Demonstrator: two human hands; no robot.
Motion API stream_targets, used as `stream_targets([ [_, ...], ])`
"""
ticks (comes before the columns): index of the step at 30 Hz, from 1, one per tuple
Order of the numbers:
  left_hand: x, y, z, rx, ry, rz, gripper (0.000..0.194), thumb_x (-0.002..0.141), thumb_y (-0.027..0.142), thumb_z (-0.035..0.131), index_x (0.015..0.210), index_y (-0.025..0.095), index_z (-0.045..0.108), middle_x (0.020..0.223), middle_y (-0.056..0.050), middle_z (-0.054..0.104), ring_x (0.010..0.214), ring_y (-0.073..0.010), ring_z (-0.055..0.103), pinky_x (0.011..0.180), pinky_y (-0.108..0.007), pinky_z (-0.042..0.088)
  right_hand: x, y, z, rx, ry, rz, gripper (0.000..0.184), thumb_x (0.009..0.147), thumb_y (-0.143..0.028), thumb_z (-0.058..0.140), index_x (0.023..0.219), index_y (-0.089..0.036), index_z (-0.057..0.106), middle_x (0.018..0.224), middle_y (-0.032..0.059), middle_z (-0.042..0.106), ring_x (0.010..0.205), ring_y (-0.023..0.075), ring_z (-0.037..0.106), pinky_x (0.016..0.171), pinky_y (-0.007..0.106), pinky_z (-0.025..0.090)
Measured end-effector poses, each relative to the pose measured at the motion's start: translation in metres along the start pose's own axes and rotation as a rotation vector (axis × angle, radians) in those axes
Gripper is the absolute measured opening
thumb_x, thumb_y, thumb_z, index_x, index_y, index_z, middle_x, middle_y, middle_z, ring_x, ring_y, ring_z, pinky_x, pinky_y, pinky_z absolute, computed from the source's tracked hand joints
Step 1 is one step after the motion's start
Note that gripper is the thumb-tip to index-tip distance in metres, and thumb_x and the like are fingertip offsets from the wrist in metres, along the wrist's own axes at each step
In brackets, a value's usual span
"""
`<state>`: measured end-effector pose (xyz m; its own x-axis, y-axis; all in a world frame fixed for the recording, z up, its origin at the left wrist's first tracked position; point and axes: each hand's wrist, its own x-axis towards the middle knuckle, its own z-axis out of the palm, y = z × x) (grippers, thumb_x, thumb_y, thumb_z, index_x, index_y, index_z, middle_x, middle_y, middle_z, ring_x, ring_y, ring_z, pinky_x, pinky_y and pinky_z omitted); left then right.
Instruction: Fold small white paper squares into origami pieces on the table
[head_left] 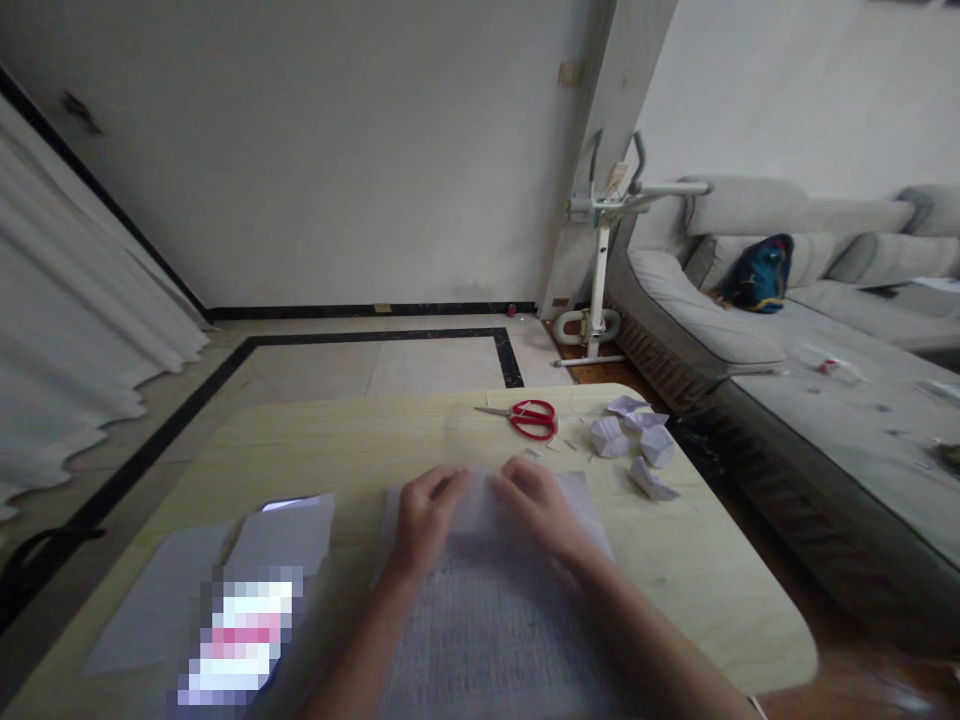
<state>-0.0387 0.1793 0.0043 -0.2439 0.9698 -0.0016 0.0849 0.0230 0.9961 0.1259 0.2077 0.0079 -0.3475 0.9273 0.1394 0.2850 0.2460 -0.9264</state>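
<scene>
A large sheet of paper [495, 630] covered in rows of faint print or writing lies on the table in front of me. My left hand [429, 515] is at its far edge, left of the middle, with fingers curled and pinched on the paper. Close beside it, my right hand [534, 502] grips the same far edge, its fingers bent and slightly blurred. Just beyond the hands rests a pair of scissors [534, 419] with red handles, blades pointing left. Small paper scraps [534, 453] are scattered near the handles.
Several folded paper pieces [609, 437] sit at the table's far right. On the left are blank white sheets [161, 590] and a lit, pixelated screen [244, 640]. The pale wooden table [720, 590] has rounded corners. A grey sofa [847, 430] and white exercise machine [601, 260] stand beyond.
</scene>
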Motion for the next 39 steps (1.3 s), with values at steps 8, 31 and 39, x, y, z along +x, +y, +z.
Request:
stream_targets([
  [8,0.000,0.002,-0.001,-0.003,0.015,-0.008,0.031,0.078,0.041,0.066,0.062,0.015,0.060,0.057,0.004,0.051,0.056,-0.0114,0.044,0.052,-0.020,0.035,0.001,-0.001,0.002,-0.029,-0.120,-0.006,0.042,0.092,-0.049,0.046,0.063,-0.020,0.045,0.060,-0.0023,0.046,0.058,0.0127,0.044,0.053,0.024,0.034],
  [31,0.004,0.001,0.000,-0.021,0.048,-0.050,0.030,0.075,0.039,0.067,0.057,0.016,0.057,0.053,0.005,0.048,0.051,-0.0108,0.043,0.046,-0.019,0.033,0.001,0.004,0.005,-0.206,-0.141,-0.060,0.030,0.097,-0.031,0.045,0.069,-0.019,0.049,0.067,-0.0006,0.056,0.062,0.0134,0.051,0.057,0.024,0.036],
  [39,0.003,0.003,-0.001,-0.019,0.058,-0.056,0.033,0.076,0.040,0.065,0.056,0.018,0.050,0.053,0.006,0.041,0.051,-0.0105,0.039,0.046,-0.019,0.031,0.001,0.009,0.008,-0.304,-0.134,-0.069,0.027,0.096,-0.027,0.046,0.071,-0.019,0.049,0.069,0.0006,0.057,0.063,0.0143,0.051,0.058,0.025,0.036],
])
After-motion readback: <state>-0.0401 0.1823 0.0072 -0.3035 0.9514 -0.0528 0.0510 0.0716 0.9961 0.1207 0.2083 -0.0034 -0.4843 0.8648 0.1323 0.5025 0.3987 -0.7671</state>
